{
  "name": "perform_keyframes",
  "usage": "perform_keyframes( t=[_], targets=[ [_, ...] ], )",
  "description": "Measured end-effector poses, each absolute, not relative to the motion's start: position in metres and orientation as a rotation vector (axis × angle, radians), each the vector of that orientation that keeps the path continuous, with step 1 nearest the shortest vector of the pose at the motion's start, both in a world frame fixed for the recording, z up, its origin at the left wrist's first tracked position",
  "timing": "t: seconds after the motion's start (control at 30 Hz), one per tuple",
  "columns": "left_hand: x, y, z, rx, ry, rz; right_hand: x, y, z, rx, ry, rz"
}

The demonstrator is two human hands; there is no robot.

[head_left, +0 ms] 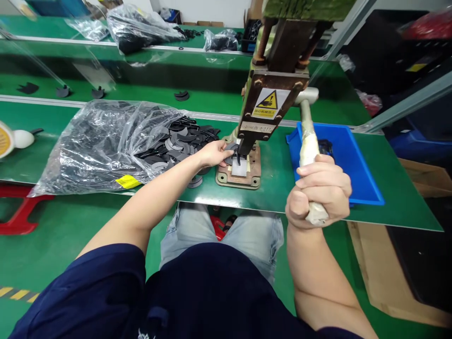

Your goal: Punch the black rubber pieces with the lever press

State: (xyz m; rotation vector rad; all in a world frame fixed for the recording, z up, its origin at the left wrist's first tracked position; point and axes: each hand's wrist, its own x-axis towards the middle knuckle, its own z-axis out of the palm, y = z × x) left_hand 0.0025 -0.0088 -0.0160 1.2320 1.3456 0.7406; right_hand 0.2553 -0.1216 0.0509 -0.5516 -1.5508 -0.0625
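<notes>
My left hand [215, 153] pinches a dark curved plastic piece [231, 150] at the base of a hand press [263, 106]. The piece lies at the press's small metal block [239, 167], under the ram. Wrapped round the press's lever handle [309, 136], its grip covered in pale wrapping, is my right hand [319, 193]. Left of the press, loose dark curved pieces [180, 143] spill from a clear plastic bag [102, 146].
A blue bin [360, 165] holding some dark parts stands right of the press. Behind, a green conveyor belt [141, 89] carries several dark pieces. A white-and-yellow round object [10, 140] sits at the far left. More bags [141, 26] rest on the back shelf.
</notes>
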Motion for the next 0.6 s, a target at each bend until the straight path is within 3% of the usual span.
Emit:
perform_keyframes(
  t=[0.47,0.6],
  targets=[
    [0.003,0.000,-0.004,0.991,1.343,0.484,0.249,-0.112,0.045,-0.519,-1.464,-0.090],
    [0.006,-0.005,-0.003,0.981,1.347,0.509,0.245,-0.102,0.070,-0.356,-1.412,-0.102]
  ],
)
